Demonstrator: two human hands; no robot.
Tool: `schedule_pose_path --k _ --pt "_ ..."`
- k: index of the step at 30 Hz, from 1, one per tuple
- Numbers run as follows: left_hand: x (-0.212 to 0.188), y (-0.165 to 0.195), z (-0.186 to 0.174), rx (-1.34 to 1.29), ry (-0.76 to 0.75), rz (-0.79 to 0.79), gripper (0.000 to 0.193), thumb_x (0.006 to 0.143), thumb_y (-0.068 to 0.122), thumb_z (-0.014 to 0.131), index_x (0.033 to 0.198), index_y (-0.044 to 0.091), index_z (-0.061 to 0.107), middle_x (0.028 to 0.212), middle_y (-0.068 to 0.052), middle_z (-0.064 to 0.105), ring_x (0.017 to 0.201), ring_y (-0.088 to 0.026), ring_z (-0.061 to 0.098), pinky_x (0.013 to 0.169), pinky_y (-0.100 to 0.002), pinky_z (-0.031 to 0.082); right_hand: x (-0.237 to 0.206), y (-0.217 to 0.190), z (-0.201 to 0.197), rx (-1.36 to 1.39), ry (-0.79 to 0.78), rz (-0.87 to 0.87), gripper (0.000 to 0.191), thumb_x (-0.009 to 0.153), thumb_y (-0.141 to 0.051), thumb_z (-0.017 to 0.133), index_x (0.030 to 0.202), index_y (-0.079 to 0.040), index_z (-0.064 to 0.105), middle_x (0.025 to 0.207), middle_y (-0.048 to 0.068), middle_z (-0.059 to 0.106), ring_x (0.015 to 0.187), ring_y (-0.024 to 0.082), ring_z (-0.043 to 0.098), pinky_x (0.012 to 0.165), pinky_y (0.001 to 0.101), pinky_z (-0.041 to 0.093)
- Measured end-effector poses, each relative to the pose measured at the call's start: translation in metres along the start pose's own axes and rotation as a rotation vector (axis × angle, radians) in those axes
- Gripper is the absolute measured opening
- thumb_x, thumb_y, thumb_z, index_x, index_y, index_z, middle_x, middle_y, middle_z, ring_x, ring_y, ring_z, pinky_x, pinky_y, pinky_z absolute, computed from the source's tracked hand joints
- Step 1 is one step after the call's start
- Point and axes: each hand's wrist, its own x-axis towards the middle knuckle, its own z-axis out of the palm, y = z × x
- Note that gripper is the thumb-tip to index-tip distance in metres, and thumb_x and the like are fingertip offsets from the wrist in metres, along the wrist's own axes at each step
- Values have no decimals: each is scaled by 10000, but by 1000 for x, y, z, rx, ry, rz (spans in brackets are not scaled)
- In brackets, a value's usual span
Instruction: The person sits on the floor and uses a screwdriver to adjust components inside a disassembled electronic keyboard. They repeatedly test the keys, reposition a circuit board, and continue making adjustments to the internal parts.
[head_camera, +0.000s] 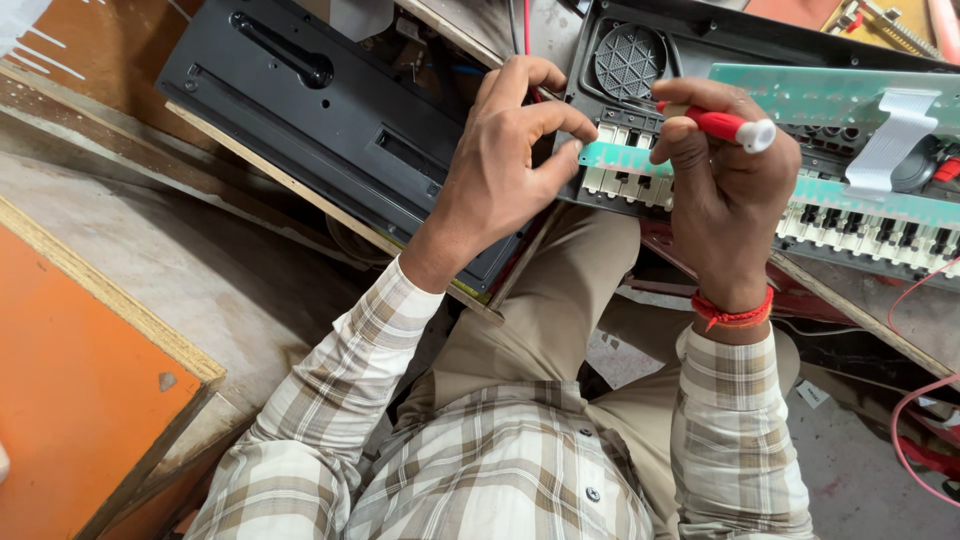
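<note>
An opened black keyboard housing (700, 45) lies upside down across my lap, its white and black keys (860, 228) showing along the near edge. A long green circuit strip (625, 158) runs over the keys. My left hand (500, 165) pinches the left end of that strip with thumb and fingertips. My right hand (725, 190) grips a red-handled screwdriver (725, 125) with a white cap, its tip hidden behind my fingers at the strip. A wider green circuit board (830, 95) with a white ribbon cable (890, 135) lies further right.
A black plastic cover panel (300, 100) rests on wooden boards to the left. An orange board (80, 400) stands at the lower left. Red wires (915, 400) trail at the right. A round speaker grille (630, 58) sits in the housing.
</note>
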Motion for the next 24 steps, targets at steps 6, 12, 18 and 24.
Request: schedule_pose_path --k 6,12,18,24 --pt "-3 2 -1 -24 -24 -23 238 785 147 867 1000 110 774 1274 -91 548 1276 -278 538 1090 -420 476 -5 12 0 47 15 -84 280 1152 -247 650 1166 29 688 984 81 648 799 108 665 695 212 525" --pt "-5 1 0 -41 -25 -36 237 800 141 869 1015 107 775 1286 -94 547 1289 -280 538 1096 -409 477 -11 26 4 88 -35 -70 271 1241 -211 634 1168 34 544 976 84 672 872 121 729 789 214 595" --pt "-5 2 -1 -49 -18 -36 236 788 128 868 1011 108 796 1297 -101 561 1291 -281 543 1124 -411 468 -14 35 6 65 -46 -75 266 1240 -216 625 1178 28 540 980 89 679 887 126 726 804 219 593" --pt "-5 2 -1 -55 -23 -43 235 790 129 871 1016 116 810 1292 -97 570 1281 -272 547 1120 -408 466 -15 32 7 47 -52 -84 267 1237 -223 633 1177 23 547 976 89 682 891 128 728 802 218 590"
